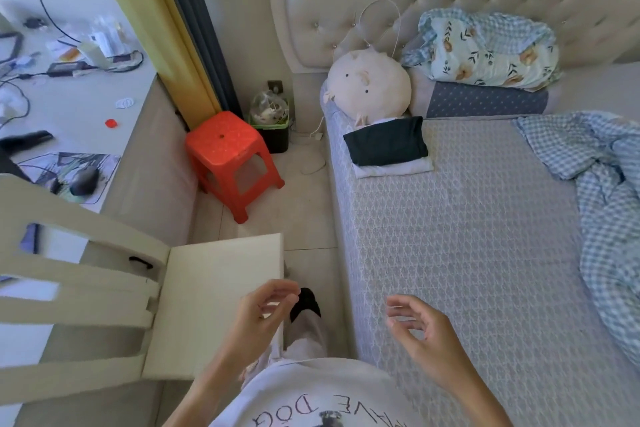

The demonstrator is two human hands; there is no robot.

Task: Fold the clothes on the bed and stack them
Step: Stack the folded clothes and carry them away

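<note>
Cluttered with cables and a mouse, the surface at far left gives way to a white chair, a red stool and a bin stuffed with plastic (contents unclear). Both grips, left hand and right hand, hang loosely spread, holding nothing. Folded clothes sit stacked on the bed beside a round cushion. Shirt lettering reads "DOG".

Both hands hang empty, fingers loosely curled: the left hand over a white chair, the right hand over the bed. A dark folded garment lies on a white one near a round plush toy.
</note>
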